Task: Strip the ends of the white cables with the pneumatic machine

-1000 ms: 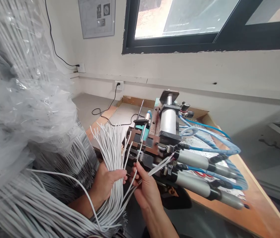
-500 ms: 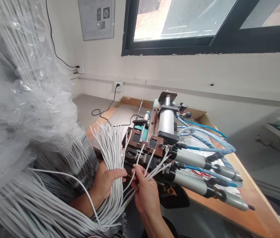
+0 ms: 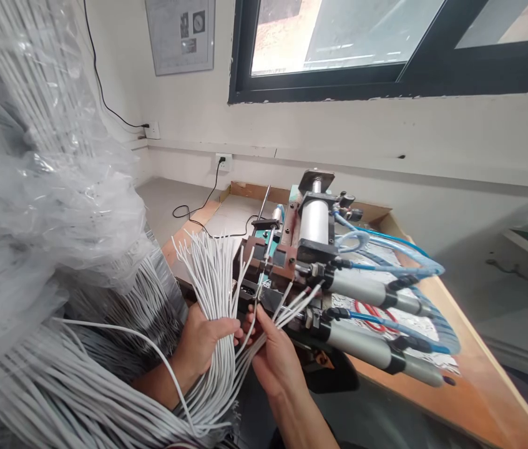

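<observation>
A thick bundle of white cables (image 3: 215,280) stands upright in my left hand (image 3: 201,343), whose thumb lies across the front. Beside it, my right hand (image 3: 276,352) pinches one cable between thumb and fingertips. That cable's tip reaches the middle of a pneumatic machine (image 3: 264,274) with brown and black blocks. Several separate cables (image 3: 299,308) pass through the same hand and fan out to the right, with pinkish ends on some. The exact contact between the pinched cable and the machine's jaws is too small to make out.
Plastic-wrapped cable bundles (image 3: 53,206) fill the left side. Silver air cylinders (image 3: 362,293) and blue hoses (image 3: 404,255) jut out on the machine's right. The wooden bench edge (image 3: 493,374) runs along the right. A black power cord (image 3: 198,212) lies behind.
The machine's cylinders and blocks have shifted inward toward the cable tip. My right hand has moved slightly, bringing one cable into the machine. My left hand keeps its hold on the bundle.
</observation>
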Demonstrator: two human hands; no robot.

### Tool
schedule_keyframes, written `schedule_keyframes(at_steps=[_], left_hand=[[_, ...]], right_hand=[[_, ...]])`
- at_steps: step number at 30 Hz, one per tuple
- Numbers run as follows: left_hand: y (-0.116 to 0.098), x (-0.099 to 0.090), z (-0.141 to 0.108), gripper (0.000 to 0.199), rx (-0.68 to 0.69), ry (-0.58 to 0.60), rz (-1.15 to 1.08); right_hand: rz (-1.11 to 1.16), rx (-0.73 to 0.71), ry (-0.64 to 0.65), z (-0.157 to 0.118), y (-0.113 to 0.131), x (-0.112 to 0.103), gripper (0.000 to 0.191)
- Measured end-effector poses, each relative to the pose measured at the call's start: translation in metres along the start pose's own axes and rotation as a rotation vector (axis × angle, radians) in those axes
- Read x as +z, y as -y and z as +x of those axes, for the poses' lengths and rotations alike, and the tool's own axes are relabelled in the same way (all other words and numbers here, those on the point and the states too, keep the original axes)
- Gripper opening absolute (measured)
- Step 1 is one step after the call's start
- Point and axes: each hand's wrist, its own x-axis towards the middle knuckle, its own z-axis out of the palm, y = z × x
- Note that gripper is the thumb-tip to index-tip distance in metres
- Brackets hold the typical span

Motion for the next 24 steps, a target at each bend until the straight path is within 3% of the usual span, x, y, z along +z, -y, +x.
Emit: schedule_keyframes(at_steps=[5,8,11,17,21,24], left_hand=[[0.003,0.001,-0.005,0.010,0.047,0.091,0.039],[0.005,-0.001,-0.007,0.011,0.060,0.111,0.036],[0.007,-0.004,-0.008,0.015,0.046,0.057,-0.003],[0.005,-0.008,-0.003,0.021,-0.002,-0.091,-0.047],[0.001,-0.007,0.000,0.020,-0.004,-0.090,-0.060],[-0.001,-0.006,0.001,0.021,-0.009,-0.095,-0.059]], right_hand=[[-0.150,-0.029,0.175,-0.010,-0.002,0.003,0.027],[-0.227,-0.163,0.129,-0.013,-0.007,-0.001,0.026],[-0.253,-0.247,0.060,-0.011,-0.010,-0.008,0.025],[-0.276,-0.175,0.045,-0.009,-0.009,-0.017,0.027],[-0.381,-0.157,0.122,-0.012,-0.008,-0.021,0.028],[-0.324,-0.167,0.061,-0.011,-0.006,-0.019,0.029]])
